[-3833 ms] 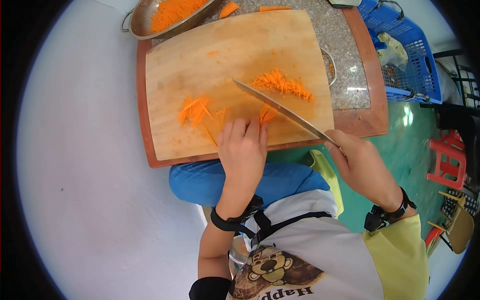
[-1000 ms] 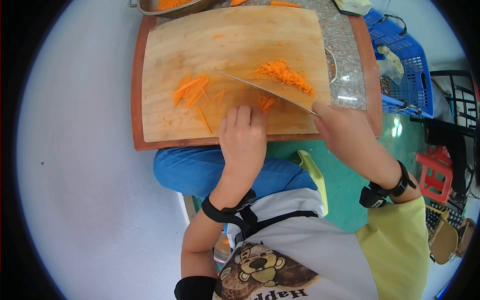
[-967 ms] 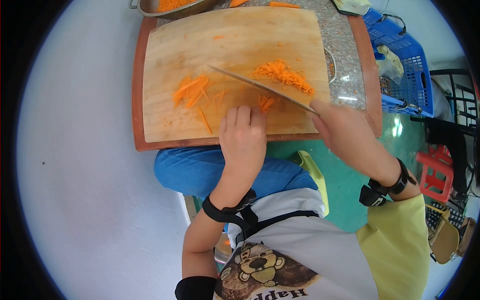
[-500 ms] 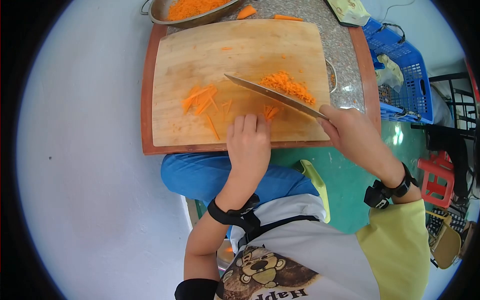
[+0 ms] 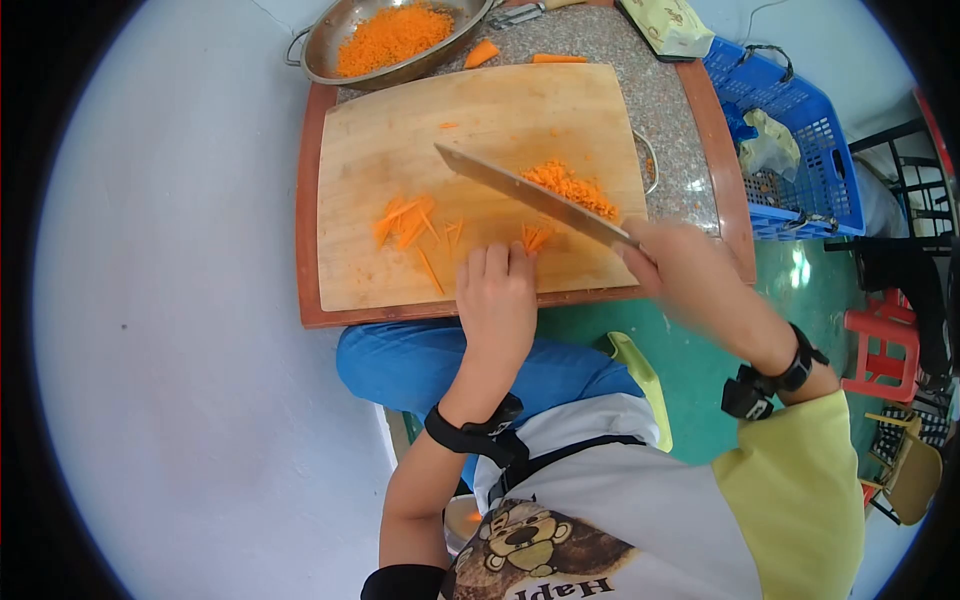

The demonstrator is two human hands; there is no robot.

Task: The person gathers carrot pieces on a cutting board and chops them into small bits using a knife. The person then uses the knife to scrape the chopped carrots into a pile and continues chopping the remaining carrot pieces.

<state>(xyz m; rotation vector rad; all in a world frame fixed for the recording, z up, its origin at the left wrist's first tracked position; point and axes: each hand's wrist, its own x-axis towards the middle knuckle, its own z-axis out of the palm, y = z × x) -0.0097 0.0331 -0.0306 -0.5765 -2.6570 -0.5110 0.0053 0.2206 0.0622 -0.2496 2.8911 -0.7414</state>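
Observation:
My right hand, slightly blurred, is closed round the handle of a kitchen knife. Its broad blade slants across the wooden cutting board, tip toward the upper left. My left hand rests at the board's near edge, fingers curled and pressed on a small bunch of carrot strips. Just beyond the blade lies a heap of finely chopped carrot. To the left, a loose pile of carrot slices lies on the board, with a few stray strips nearby.
A metal bowl with chopped carrot stands past the board's far left corner. Carrot pieces and a peeler-like tool lie on the stone tabletop. A blue crate and a red stool are to the right.
The view has shifted, so the board appears lower. Relative to the board, the knife has risen slightly and its blade face shows more. My left hand stays on the carrot strips.

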